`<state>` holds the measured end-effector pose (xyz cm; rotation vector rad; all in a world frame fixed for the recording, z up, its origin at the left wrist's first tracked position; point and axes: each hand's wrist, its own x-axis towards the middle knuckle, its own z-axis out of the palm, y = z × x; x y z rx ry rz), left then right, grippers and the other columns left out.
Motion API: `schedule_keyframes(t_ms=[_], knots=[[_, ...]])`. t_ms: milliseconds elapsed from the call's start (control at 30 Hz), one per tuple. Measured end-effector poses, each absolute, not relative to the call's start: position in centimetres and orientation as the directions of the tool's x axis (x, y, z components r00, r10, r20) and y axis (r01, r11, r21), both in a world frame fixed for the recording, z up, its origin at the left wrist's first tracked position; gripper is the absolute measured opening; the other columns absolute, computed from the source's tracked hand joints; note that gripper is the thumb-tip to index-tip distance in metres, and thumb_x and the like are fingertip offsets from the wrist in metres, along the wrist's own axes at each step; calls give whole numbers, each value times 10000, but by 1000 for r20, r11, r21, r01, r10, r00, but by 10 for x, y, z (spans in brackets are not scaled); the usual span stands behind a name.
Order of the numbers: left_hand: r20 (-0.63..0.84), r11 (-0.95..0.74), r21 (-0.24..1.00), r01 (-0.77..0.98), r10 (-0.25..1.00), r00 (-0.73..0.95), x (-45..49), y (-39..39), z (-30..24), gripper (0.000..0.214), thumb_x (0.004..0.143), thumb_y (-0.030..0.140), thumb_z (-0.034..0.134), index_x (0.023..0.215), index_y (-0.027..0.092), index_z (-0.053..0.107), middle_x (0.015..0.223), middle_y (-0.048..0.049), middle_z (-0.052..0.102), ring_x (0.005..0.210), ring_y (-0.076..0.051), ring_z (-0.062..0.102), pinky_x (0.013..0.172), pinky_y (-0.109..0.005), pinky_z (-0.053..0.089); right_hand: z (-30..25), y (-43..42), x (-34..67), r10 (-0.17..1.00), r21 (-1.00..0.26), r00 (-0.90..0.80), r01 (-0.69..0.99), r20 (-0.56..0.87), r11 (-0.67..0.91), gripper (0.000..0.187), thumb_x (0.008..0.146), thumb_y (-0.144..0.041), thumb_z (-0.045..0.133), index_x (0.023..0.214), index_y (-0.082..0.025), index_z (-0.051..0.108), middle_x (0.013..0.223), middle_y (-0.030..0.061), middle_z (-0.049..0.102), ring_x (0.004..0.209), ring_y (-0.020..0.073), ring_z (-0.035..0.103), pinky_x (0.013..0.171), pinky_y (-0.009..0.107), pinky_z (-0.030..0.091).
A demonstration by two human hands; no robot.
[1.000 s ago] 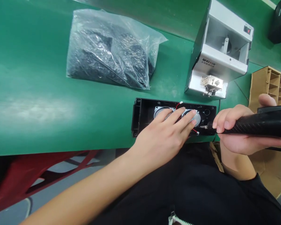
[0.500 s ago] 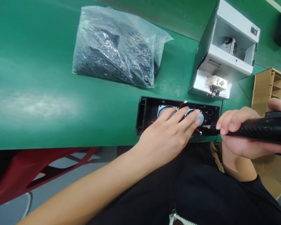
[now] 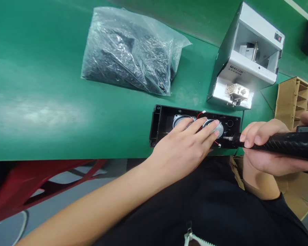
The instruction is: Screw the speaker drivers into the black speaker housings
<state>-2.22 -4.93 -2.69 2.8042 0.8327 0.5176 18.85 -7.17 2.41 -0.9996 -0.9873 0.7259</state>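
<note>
right hand (image 3: 265,150) shut around black ribbed electric screwdriver (image 3: 284,143), drawn slightly back from black plastic speaker housing (image 3: 160,119); left hand (image 3: 181,147) open, fingers (image 3: 207,128) spread flat over round silver speakers (image 3: 219,131), gripping nothing.

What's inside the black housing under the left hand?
The black housing holds a round speaker, another speaker and red wires. The left hand hides most of both speakers and any wiring beneath.

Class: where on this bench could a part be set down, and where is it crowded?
Bare green mat lies left of the black speaker housing, below the plastic bag. Crowded: the housing, between left hand, screwdriver and silver screw feeder.
</note>
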Motion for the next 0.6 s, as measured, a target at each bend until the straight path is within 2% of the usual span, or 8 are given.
schedule_keyframes(t_ms=[67,167,233,333,400,500,600], knots=[[253,-815,301,495,568,783,-23,-50,-26,417,1117,381,688,1474,176,753,1634,-112,692,1410,-358,701,1152,-515,559,28,-72,189,867,-931,389,-59,312,362,590,786,-874,800,1176,-432,808,605,-93,701,383,179,581,408,348,564],[234,-790,383,480,585,776,-25,-49,-24,531,1077,518,747,1492,187,741,1634,-136,688,1435,-380,682,1180,-539,533,37,-73,192,865,-932,383,-30,323,362,479,854,-821,775,1166,-460,809,593,-107,678,367,169,568,404,339,553],[273,-775,434,459,599,753,-25,-48,-22,469,1089,454,739,1481,195,743,1578,-140,730,1405,-359,698,1147,-521,540,45,-77,196,864,-935,388,-17,321,355,410,872,-776,777,1160,-488,818,579,-117,653,351,165,552,401,338,540],[361,-760,491,425,622,695,-20,-49,-18,309,1110,324,706,1378,188,777,1380,-117,828,1241,-302,754,1026,-459,547,58,-87,201,858,-938,409,-9,312,345,385,894,-763,752,1157,-495,839,543,-121,591,323,147,496,379,336,505],[389,-751,527,398,630,672,-15,-52,-16,233,1110,305,714,1287,176,795,1253,-89,857,1146,-278,762,951,-437,524,63,-95,202,847,-934,425,-5,320,356,367,890,-699,811,1184,-481,835,545,-128,565,317,125,445,358,322,478],[401,-728,582,363,645,651,-7,-57,-17,138,1114,288,721,1145,185,808,1131,-43,864,1072,-245,755,901,-420,477,64,-103,199,798,-897,475,-40,371,441,447,869,-537,908,1283,-419,788,585,-144,550,333,96,395,350,295,455],[392,-698,631,340,665,636,-3,-61,-18,161,1132,290,697,1044,210,805,1041,-11,863,1003,-218,744,890,-412,445,61,-107,191,755,-868,552,-106,355,485,372,968,-481,789,1322,-382,728,584,-145,509,340,109,399,342,299,442]])
